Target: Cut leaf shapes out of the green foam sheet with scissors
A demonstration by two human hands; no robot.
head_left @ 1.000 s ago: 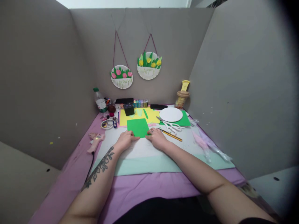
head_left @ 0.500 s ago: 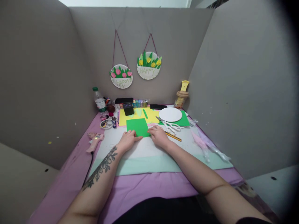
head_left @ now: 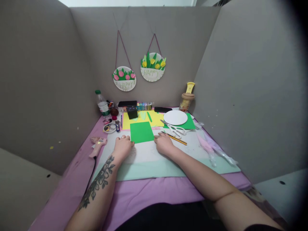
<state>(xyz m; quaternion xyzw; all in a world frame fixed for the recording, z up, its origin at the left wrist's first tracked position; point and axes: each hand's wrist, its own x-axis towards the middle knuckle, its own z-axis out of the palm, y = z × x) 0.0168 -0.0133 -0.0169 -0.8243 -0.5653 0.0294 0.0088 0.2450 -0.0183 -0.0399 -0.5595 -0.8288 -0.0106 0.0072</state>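
A square of green paper [head_left: 141, 131] lies flat on the white mat [head_left: 149, 155] in front of me. My left hand [head_left: 122, 146] sits at its near left corner, fingers curled, knuckles up, fingertips on the paper's edge. At the near right corner is my right hand [head_left: 164, 143], its fingers held together against that edge. Both forearms reach in from below; the left one is tattooed.
White scissors [head_left: 176, 130] and a pencil [head_left: 176, 139] lie just right of my right hand. Behind the paper are a yellow sheet [head_left: 144, 118], a white paper plate [head_left: 175, 117], a black box [head_left: 132, 113], a bottle [head_left: 103, 104]. A pink glue gun [head_left: 97, 146] lies left. Grey walls surround the table.
Both hands have slid off the paper's near edge to its two near corners, the left hand moving left. The whole green square now shows.
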